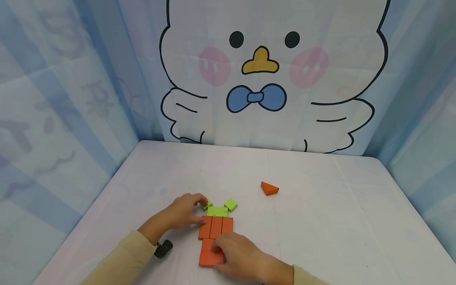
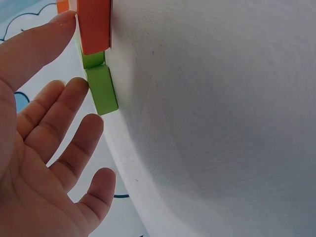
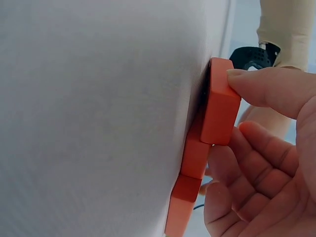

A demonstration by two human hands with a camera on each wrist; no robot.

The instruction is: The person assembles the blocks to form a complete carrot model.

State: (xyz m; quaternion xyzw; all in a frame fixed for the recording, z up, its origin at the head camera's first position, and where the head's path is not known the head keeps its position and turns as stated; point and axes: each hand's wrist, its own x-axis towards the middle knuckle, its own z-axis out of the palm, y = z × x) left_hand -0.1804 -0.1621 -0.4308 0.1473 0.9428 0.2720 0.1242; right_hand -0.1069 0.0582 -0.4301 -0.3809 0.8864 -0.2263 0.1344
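Note:
In the head view, flat orange blocks (image 1: 215, 227) lie in two joined groups, with a green block (image 1: 217, 211) across their far end. Two green cubes, the right one (image 1: 230, 205) turned cornerwise, sit at that block's far corners. My left hand (image 1: 183, 211) reaches in from the left; its fingers are at the left green cube (image 2: 102, 89), and its thumb touches the side of an orange block (image 2: 94, 27). My right hand (image 1: 246, 255) pinches the nearest orange block (image 3: 221, 103) between thumb and index finger. Part of that block is hidden under the hand.
An orange triangular block (image 1: 269, 189) lies apart, farther back and to the right on the white tabletop (image 1: 320, 213). A dark device (image 1: 164, 249) is at the left wrist. Printed curtains (image 1: 260, 126) stand behind and at both sides.

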